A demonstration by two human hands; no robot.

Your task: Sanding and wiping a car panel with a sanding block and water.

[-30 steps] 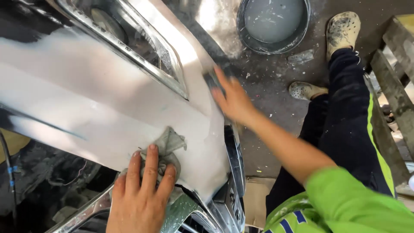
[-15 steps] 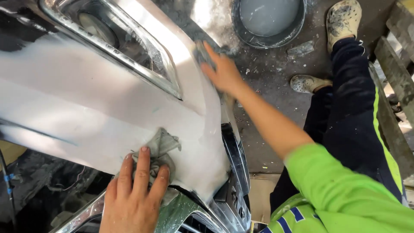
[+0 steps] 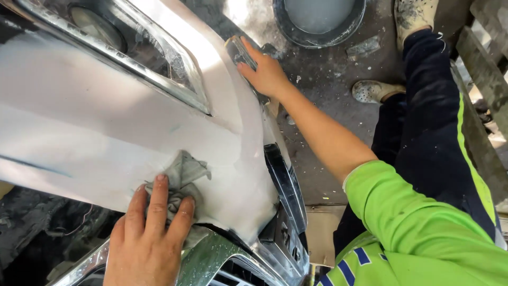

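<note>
Sandpaper (image 3: 239,51) lies under the fingers of the right hand (image 3: 264,71), clasped flat against the far right edge of the pale car bumper (image 3: 95,127); nearer, the left hand (image 3: 145,238) presses a grey rag (image 3: 182,180) onto the bumper's near edge, fingers spread; a bucket (image 3: 317,24) stands far right.

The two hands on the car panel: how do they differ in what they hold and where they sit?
The left hand presses a crumpled grey rag flat near the panel's lower edge; the right hand grips a small dark sanding block at its far edge. The left shows only hand and wrist, the right a bare forearm and green sleeve. Both touch the panel.
</note>
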